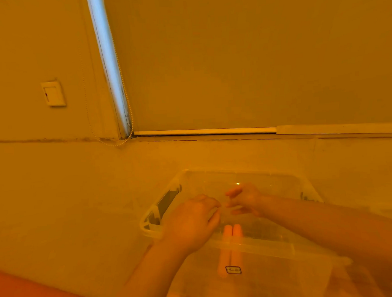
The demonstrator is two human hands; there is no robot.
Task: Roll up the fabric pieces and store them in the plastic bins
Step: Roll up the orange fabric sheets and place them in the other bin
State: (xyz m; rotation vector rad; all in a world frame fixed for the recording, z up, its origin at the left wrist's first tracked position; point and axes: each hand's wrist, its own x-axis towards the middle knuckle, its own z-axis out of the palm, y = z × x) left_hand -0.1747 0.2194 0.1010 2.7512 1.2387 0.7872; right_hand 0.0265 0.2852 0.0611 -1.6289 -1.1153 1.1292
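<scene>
A clear plastic bin (257, 246) stands on the pale surface in front of me. Two orange fabric rolls (232, 233) lie side by side inside it, against the near wall. My left hand (191, 222) hovers over the bin's left part, back upward, fingers loosely curled downward with nothing seen in them. My right hand (245, 200) reaches in from the right over the bin's middle, fingers spread and relaxed, holding nothing. The fingertips of the two hands nearly meet above the rolls.
A flat orange fabric (21, 293) lies at the bottom left corner. The bin has a dark side latch (165, 205) on its left. Behind are a wall with a switch (53, 94), a drawn roller blind (254, 56) and its bead cord (122, 84).
</scene>
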